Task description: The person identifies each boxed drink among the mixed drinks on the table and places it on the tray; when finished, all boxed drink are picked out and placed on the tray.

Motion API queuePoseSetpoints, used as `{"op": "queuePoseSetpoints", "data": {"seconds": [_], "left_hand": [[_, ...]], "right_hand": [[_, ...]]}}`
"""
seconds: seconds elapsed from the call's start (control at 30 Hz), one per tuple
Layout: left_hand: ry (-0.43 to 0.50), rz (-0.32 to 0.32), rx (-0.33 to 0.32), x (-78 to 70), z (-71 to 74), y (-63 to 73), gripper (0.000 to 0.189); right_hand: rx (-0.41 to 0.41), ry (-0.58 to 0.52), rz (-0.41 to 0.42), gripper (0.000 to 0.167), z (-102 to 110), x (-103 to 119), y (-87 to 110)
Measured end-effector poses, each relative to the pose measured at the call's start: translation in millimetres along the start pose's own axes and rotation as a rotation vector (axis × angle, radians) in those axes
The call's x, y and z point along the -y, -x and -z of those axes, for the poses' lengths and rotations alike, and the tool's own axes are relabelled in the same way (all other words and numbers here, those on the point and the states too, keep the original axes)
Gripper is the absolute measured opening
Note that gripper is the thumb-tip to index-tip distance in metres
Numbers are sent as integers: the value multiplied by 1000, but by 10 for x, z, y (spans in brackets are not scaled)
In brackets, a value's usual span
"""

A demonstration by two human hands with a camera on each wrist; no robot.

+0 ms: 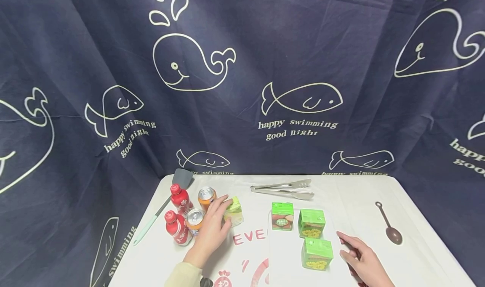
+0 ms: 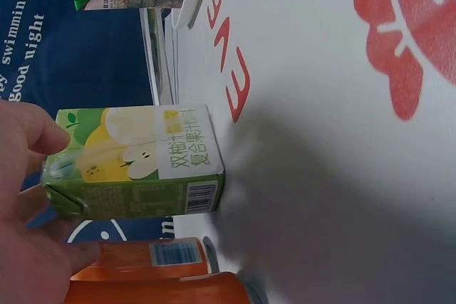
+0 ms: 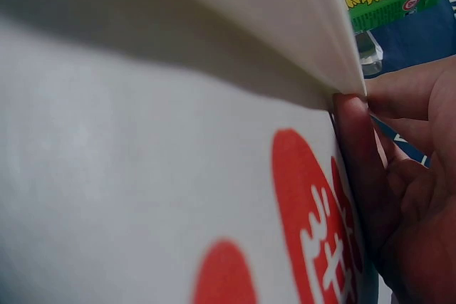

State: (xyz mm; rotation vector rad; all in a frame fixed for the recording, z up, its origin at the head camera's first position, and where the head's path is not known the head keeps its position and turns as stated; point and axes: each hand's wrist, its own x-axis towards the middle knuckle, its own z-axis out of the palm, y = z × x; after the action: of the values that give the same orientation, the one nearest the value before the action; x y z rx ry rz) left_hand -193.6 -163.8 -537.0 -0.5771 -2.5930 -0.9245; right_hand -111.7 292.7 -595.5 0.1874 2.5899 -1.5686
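Observation:
My left hand (image 1: pixel 213 230) grips a yellow-green juice box (image 2: pixel 142 147), its fingers and thumb around the upper end. Beside that hand stand two orange drink cans (image 1: pixel 195 218). My right hand (image 1: pixel 364 259) pinches the right edge of a flat white tray (image 1: pixel 286 253); in the right wrist view a digit lies under the raised edge (image 3: pixel 285 23). Three green juice boxes stand on the tray: one at its back left (image 1: pixel 282 217), one further right (image 1: pixel 311 224), and one in front (image 1: pixel 317 253). The far side of the left-hand box is hidden.
Two red bottles (image 1: pixel 178 228) stand left of the cans. A spatula (image 1: pixel 182 178) lies behind them along the left edge. Metal tongs (image 1: pixel 282 190) lie at the back, and a brown spoon (image 1: pixel 393 235) lies at the right. A dark blue curtain (image 1: pixel 242 68) hangs behind the table.

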Motion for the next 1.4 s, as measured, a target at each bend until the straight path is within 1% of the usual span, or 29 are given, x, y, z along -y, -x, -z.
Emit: {"op": "queuePoseSetpoints", "data": {"seconds": [0.27,0.4,0.53,0.7,0.8,0.93,1.1,1.3,1.4], "left_hand": [[65,86,-15,14,-85,1,55],[105,107,-32,32,-124,4,57],[127,119,-42,35,-136,-3,55],[164,159,-44,36,-135,-7,52],[188,173,-60,31,-134,-7,51],[203,170,-84,27,-137,0,50],[220,160,-97,39,-149,20,51],[216,107,-126,44,-161,38,53],[215,94,-127,38,-165,45,54]], "right_hand": [[-7,8,-7,55,-6,0,2],[-3,8,-24,55,-5,-3,6],[3,5,-36,54,-1,-5,14],[3,10,-37,55,6,-2,9],[3,14,-15,54,9,0,13],[-6,6,24,53,7,10,28],[-14,8,45,52,6,31,23],[-17,0,60,51,12,22,19],[-18,7,65,51,11,13,17]]}}
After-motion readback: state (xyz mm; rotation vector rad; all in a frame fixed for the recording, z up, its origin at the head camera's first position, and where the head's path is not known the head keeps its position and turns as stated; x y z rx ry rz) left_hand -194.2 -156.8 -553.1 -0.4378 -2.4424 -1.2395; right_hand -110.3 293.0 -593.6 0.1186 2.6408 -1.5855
